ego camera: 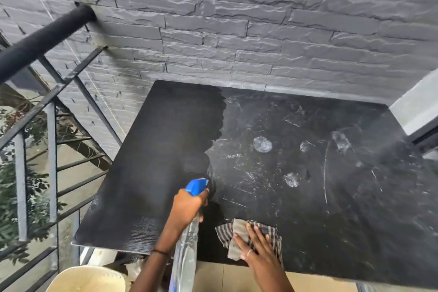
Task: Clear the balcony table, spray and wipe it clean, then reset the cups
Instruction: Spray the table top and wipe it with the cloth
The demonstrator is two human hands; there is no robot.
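Left hand (189,206) grips spray bottle (187,242), nozzle pointing up-table; right hand (258,244) flat, fingers straight, on checked cloth (225,232) at table (154,149) near edge, foam spots (262,143) ahead-right, nearer it.

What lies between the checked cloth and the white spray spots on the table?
Only bare, streaked table lies between cloth and spray spots, per head view.

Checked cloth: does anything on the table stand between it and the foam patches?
Nothing visible does. The checked cloth, under the right hand, and the foam patches have only smeared table between them. The spray bottle, in the left hand, is off to one side.
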